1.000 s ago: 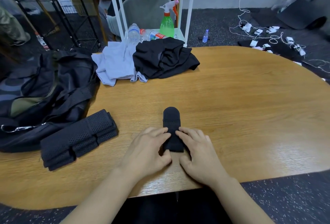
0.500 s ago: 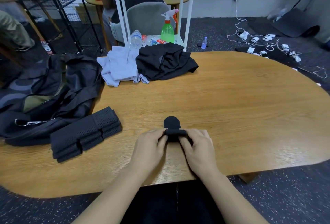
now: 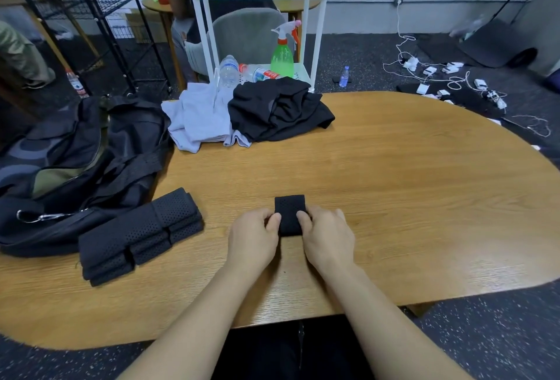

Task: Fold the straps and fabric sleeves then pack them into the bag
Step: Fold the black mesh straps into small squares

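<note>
Folded black strap [image 3: 289,214], no readable label, is pinched by left hand [image 3: 253,239] and right hand [image 3: 327,239].

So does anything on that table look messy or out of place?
Mostly the two garments at the far edge: the black garment and the pale grey garment lie crumpled, overlapping, while the perforated black pieces sit neatly stacked beside the bag.

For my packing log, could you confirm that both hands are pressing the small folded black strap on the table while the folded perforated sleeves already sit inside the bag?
Not quite: the head view shows the folded perforated sleeves on the table beside the bag, not inside. Both the left hand and right hand do hold the small strap.
</note>
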`<state>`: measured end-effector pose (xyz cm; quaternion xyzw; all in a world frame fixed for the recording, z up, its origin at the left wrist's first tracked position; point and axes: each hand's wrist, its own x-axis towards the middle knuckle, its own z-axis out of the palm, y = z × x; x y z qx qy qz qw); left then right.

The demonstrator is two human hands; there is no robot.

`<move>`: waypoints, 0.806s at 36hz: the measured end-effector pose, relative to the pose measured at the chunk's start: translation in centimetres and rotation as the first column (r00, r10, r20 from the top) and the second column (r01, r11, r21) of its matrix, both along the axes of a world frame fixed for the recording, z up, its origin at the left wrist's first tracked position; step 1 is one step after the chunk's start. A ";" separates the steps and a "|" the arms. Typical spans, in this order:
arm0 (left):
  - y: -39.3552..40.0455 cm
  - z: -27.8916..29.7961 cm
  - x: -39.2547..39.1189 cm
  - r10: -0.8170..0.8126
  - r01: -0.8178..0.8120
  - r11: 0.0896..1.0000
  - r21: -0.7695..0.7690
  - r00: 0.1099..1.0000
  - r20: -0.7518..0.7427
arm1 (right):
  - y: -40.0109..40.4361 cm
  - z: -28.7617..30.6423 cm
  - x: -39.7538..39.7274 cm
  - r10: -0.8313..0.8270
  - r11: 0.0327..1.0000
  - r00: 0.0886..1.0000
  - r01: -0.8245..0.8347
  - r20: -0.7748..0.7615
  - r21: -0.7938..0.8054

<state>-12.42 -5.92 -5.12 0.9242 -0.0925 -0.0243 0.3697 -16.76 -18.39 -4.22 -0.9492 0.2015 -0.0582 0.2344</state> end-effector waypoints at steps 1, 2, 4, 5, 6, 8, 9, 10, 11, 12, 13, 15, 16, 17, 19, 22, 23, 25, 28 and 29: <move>-0.1 0.1 0.1 0.010 -0.010 1.000 0.003 1.000 -0.012 | 0.0 0.0 0.2 -0.006 1.000 1.000 0.006 0.000 -0.006; -0.2 0.1 0.3 0.018 -0.018 1.000 0.014 1.000 -0.021 | 0.0 0.0 0.3 -0.014 1.000 1.000 0.014 -0.002 -0.011; -0.4 0.2 0.5 0.025 -0.024 0.998 0.051 0.999 -0.020 | 0.0 -0.1 0.6 -0.023 1.000 1.000 0.023 0.000 -0.016; -0.4 0.1 0.7 0.024 -0.023 0.997 0.072 1.000 -0.008 | 0.0 -0.1 0.6 -0.026 0.999 1.000 0.026 0.005 -0.020; -0.5 0.1 0.7 0.022 -0.022 0.996 0.091 1.000 0.010 | 0.1 -0.1 0.6 -0.028 0.999 0.999 0.029 0.016 -0.027; -0.6 0.1 0.7 0.004 -0.012 0.990 0.138 0.998 0.056 | 0.1 -0.4 0.7 -0.020 0.998 0.999 0.022 0.031 -0.063; -0.6 0.1 0.5 -0.021 0.005 0.985 0.175 0.996 0.087 | 0.1 -0.5 0.7 -0.008 0.996 1.000 0.010 0.026 -0.087; -0.7 0.1 0.4 -0.052 0.025 0.975 0.219 0.992 0.117 | 0.1 -0.6 0.7 0.005 0.994 1.000 -0.003 0.021 -0.107; -0.8 0.2 0.2 -0.080 0.042 0.965 0.259 0.987 0.138 | 0.1 -0.8 0.6 0.020 0.993 1.000 -0.018 0.021 -0.120; -0.8 0.3 0.0 -0.101 0.056 0.958 0.282 0.984 0.147 | 0.1 -0.9 0.6 0.037 0.991 0.999 -0.032 0.035 -0.126; -0.9 0.3 -0.1 -0.115 0.068 0.955 0.290 0.983 0.146 | 0.2 -1.1 0.7 0.052 0.991 0.997 -0.045 0.050 -0.126; -1.1 0.3 -0.1 -0.126 0.083 0.953 0.293 0.983 0.133 | 0.3 -1.4 0.9 0.072 0.992 0.992 -0.061 0.098 -0.113; -1.2 0.2 0.0 -0.129 0.087 0.953 0.289 0.983 0.129 | 0.3 -1.5 0.9 0.080 0.992 0.990 -0.067 0.117 -0.104; -1.2 0.0 0.2 -0.135 0.095 0.955 0.280 0.983 0.127 | 0.4 -1.6 1.0 0.080 0.992 0.987 -0.065 0.143 -0.108; -1.2 -0.3 0.4 -0.155 0.119 0.958 0.262 0.981 0.119 | 0.2 -1.9 1.0 0.068 0.990 0.975 -0.040 0.211 -0.133; -0.9 -0.5 0.4 -0.173 0.150 0.967 0.204 0.980 0.099 | -0.2 -1.8 0.5 0.080 0.996 0.980 -0.072 0.184 -0.049; -0.7 -0.4 0.3 -0.176 0.158 0.970 0.182 0.981 0.084 | -0.4 -1.9 0.2 0.088 0.996 0.984 -0.089 0.154 0.000; -0.1 -0.1 -0.1 -0.185 0.177 0.973 0.148 0.982 0.044 | -0.3 -1.8 -1.0 0.140 0.988 0.983 -0.147 0.116 0.053; 0.8 0.0 -1.2 -0.200 0.196 0.970 0.144 0.980 0.013 | 0.5 -2.1 -2.9 0.237 0.970 0.970 -0.240 0.061 0.039; 1.1 0.0 -1.6 -0.209 0.206 0.968 0.143 0.978 0.008 | 0.8 -2.2 -3.3 0.252 0.967 0.967 -0.254 0.047 0.029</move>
